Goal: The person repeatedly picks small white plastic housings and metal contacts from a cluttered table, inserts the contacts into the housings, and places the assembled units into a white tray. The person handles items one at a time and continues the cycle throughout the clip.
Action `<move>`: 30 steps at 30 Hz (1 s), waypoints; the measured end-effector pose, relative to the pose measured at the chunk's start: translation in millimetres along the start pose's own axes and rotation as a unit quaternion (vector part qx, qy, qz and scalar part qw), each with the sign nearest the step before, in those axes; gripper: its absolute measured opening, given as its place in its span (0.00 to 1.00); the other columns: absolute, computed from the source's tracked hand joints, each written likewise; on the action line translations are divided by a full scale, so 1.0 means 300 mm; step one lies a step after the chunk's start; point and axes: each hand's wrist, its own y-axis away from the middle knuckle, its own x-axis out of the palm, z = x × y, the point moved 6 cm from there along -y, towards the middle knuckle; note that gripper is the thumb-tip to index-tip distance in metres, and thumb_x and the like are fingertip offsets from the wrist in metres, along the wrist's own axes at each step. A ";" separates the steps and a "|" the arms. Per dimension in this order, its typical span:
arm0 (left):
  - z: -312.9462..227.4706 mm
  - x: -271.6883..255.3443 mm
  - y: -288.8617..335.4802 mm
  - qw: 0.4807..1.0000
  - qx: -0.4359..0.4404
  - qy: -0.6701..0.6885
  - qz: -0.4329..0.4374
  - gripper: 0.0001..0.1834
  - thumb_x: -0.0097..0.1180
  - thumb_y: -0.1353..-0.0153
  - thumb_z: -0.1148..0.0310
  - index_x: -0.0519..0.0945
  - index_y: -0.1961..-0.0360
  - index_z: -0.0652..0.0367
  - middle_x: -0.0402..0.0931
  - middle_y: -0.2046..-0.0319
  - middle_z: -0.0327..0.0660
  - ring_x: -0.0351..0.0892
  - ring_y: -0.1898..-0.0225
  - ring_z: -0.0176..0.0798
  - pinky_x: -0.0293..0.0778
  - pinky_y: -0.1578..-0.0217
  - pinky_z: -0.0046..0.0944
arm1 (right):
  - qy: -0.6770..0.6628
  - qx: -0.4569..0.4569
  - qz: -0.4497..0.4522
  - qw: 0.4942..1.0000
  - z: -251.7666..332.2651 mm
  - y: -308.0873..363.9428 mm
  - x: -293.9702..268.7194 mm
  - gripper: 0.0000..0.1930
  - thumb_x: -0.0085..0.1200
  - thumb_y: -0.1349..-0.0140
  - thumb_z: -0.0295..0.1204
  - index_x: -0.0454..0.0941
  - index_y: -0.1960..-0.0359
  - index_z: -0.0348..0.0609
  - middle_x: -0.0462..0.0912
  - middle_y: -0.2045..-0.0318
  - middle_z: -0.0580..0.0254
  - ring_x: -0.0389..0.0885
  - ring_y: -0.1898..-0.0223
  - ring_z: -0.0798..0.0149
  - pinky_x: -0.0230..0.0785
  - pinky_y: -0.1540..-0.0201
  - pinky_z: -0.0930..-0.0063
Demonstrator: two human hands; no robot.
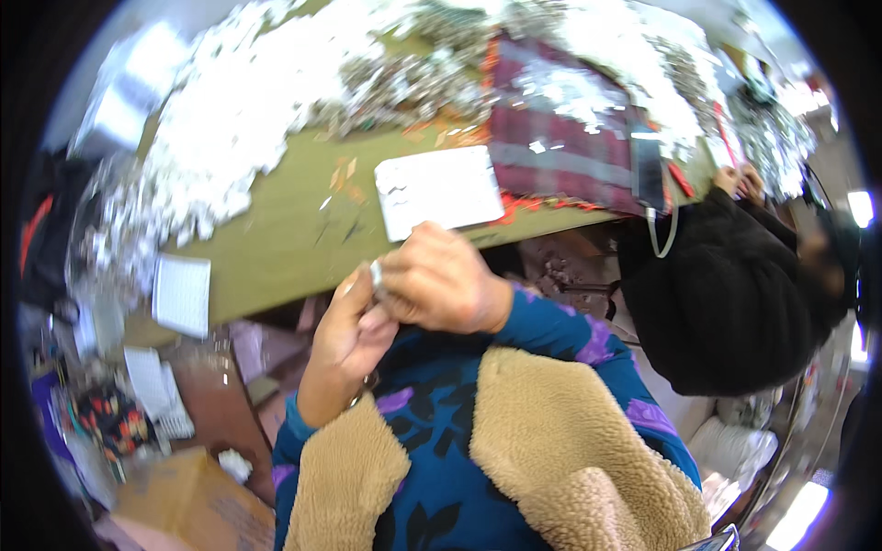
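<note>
My left hand (342, 340) and my right hand (446, 283) meet in front of my body, just off the near edge of the table. Between their closed fingertips shows a small, pale silvery piece (377, 277); its kind is too small and blurred to tell. Both hands seem to pinch it, the right from above and the left from below. Just beyond the right hand, a white rectangular slab (439, 191) with a few dark marks lies on the olive-green tabletop (276, 248).
Heaps of white and silvery small pieces (248, 101) cover the table's far side. A maroon plaid cloth (560, 151) bears more pieces, with a dark phone (648, 170) on its right. A person in black (735, 294) works at right. A cardboard box (193, 505) stands lower left.
</note>
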 end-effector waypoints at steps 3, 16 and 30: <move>-0.009 0.051 -0.020 0.994 -0.018 0.065 0.090 0.12 0.52 0.29 0.64 0.72 0.52 0.60 0.73 0.70 0.35 0.68 0.79 0.24 0.64 0.84 0.22 | 0.026 -0.036 -0.037 0.998 0.016 0.021 -0.052 0.14 0.67 0.51 0.24 0.78 0.64 0.34 0.81 0.65 0.55 0.77 0.72 0.59 0.69 0.70 0.65; -0.140 -0.048 -0.080 0.988 0.117 0.067 0.078 0.17 0.46 0.26 0.60 0.70 0.51 0.66 0.74 0.60 0.46 0.67 0.75 0.28 0.66 0.81 0.26 | 0.236 0.365 -0.071 0.898 -0.447 0.276 -0.602 0.05 0.60 0.44 0.20 0.82 0.66 0.34 0.79 0.68 0.53 0.80 0.67 0.53 0.73 0.63 0.66; -0.116 -0.002 -0.070 0.988 0.150 -0.002 0.026 0.16 0.55 0.31 0.67 0.74 0.46 0.63 0.79 0.57 0.49 0.79 0.64 0.31 0.80 0.70 0.27 | -0.039 0.523 -0.071 0.849 -0.401 0.179 -0.451 0.04 0.52 0.33 0.22 0.78 0.62 0.33 0.82 0.72 0.59 0.81 0.75 0.73 0.73 0.74 0.78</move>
